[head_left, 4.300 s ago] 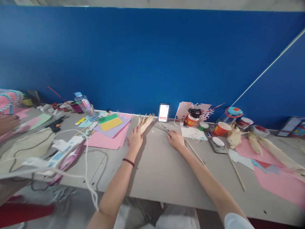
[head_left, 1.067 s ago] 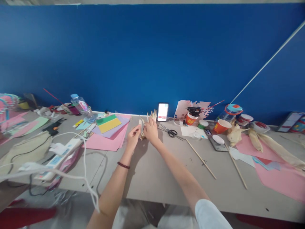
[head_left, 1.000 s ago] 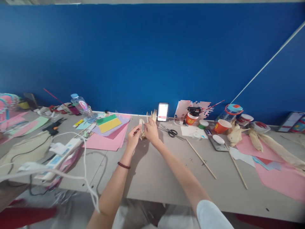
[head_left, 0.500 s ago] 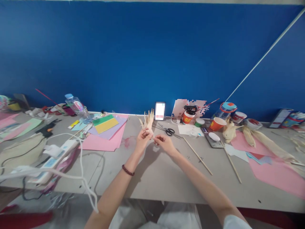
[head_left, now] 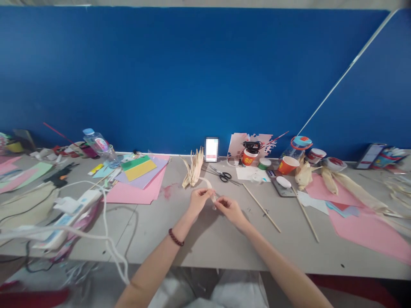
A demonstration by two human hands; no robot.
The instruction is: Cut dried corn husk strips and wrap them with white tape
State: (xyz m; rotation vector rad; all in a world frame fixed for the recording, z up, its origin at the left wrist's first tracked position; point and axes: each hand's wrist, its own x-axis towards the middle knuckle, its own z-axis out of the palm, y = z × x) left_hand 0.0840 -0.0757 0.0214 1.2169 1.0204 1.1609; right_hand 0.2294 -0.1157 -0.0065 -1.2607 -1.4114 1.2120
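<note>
A pale, thin strip (head_left: 206,183) curves up from between my hands, over the grey table. My left hand (head_left: 199,201), with a beaded bracelet at its wrist, pinches the strip. Close beside it on the right, my right hand (head_left: 230,209) has its fingertips closed at the strip's lower end. The bundle of dried husks (head_left: 194,169) stands on the table just beyond my left hand, its ragged tips upward. Black-handled scissors (head_left: 225,176) lie behind my right hand.
A phone (head_left: 212,149) leans on the blue wall. Wooden sticks (head_left: 261,208) lie to the right, near an orange cup (head_left: 288,165) and husks (head_left: 303,174). Pink paper (head_left: 131,192), a bottle (head_left: 100,143) and a power strip (head_left: 69,220) with white cables are at left.
Both hands have moved down and slightly right, away from the husk bundle. The strip now shows stretched above my fingers. The whole view has shifted a little.
</note>
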